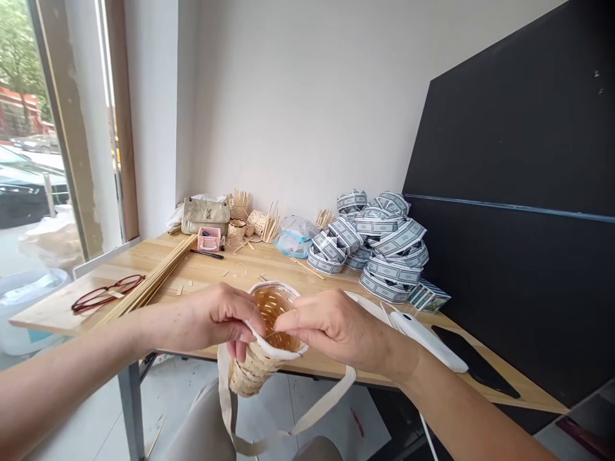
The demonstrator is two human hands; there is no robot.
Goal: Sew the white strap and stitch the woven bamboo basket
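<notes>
A small woven bamboo basket (pixel 254 368) with a white cloth band round its rim is held in front of me, above the table's near edge. My left hand (pixel 218 317) grips the rim from the left, fingers wrapped over the band. My right hand (pixel 331 326) pinches the rim from the right; a thin needle or strip seems to lie between the fingertips, too small to name. A long white cloth strip (pixel 317 406) hangs from the basket in a loop toward my lap.
On the wooden table (pixel 158 256) lie red glasses (pixel 106 293), a bundle of bamboo strips (pixel 154 278), a beige bag (pixel 205 214), a pink box (pixel 209 238), small baskets, a plastic bag (pixel 295 237), stacked patterned ribbon rolls (pixel 379 246), a white device (pixel 427 339) and a phone (pixel 473 362).
</notes>
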